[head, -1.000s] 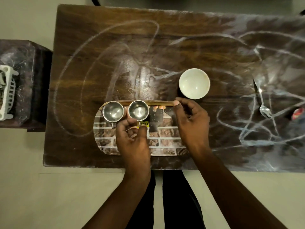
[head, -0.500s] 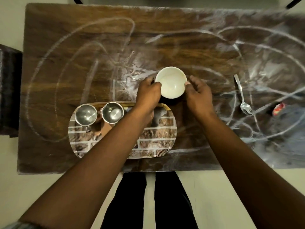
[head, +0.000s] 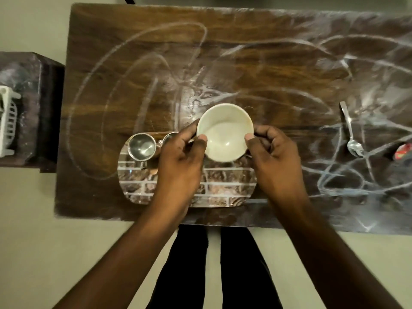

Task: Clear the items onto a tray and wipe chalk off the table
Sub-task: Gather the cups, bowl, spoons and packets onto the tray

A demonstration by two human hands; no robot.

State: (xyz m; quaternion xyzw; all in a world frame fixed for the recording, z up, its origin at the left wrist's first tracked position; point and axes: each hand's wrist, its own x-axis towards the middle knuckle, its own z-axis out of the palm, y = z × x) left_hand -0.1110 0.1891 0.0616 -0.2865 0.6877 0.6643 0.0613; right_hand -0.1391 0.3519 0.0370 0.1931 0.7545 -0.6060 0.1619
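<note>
A white bowl (head: 225,132) is held between my left hand (head: 181,157) and my right hand (head: 275,157), thumbs on its near rim, above the far right part of the tray. The brick-patterned oval tray (head: 218,190) lies at the table's near edge. One steel cup (head: 141,146) stands at its far left; a second steel cup (head: 170,136) beside it is mostly hidden by my left hand. White chalk scribbles (head: 138,70) cover the dark wooden table (head: 267,41).
A steel spoon (head: 352,132) lies on the table to the right. A small red object (head: 404,150) sits at the right edge. A dark side table (head: 29,108) with a white plastic basket (head: 7,121) stands on the left.
My hands left the tray, reached out to the white bowl and gripped it from both sides. The bowl has come nearer, over the tray's far right part.
</note>
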